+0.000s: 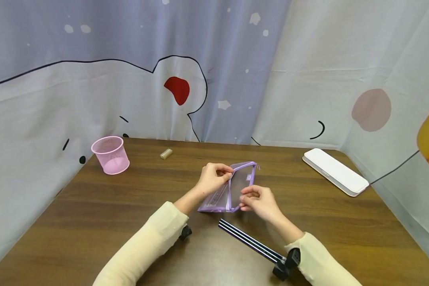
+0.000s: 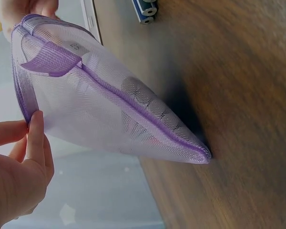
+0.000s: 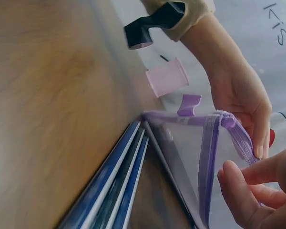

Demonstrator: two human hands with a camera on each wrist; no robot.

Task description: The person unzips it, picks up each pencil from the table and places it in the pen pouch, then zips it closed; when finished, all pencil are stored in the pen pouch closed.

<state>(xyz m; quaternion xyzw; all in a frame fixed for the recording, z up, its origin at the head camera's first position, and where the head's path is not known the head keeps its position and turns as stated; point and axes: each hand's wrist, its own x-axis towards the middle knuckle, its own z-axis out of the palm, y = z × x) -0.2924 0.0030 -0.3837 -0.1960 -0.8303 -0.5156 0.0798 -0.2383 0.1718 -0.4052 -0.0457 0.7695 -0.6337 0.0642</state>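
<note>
A purple-edged mesh pencil pouch (image 1: 244, 180) stands tilted on the table between both hands, its two zip edges spread apart. My left hand (image 1: 213, 178) pinches one zip edge between thumb and fingers; in the left wrist view, that hand (image 2: 19, 176) is at the pouch's far left. On the opposite edge, near the lower corner, my right hand (image 1: 259, 201) pinches the rim with thumb and forefinger. A dark printed shape (image 2: 143, 98) shows through the mesh; I cannot tell whether it lies inside. Several dark blue striped pencils (image 1: 250, 241) lie just in front of the pouch.
At the back left stands a pink mesh pen cup (image 1: 115, 161). A small beige cylinder (image 1: 166, 153) lies near the table's rear edge. The white oblong case (image 1: 334, 171) is at the back right. A patterned curtain (image 1: 228, 79) hangs behind the table (image 1: 93, 222).
</note>
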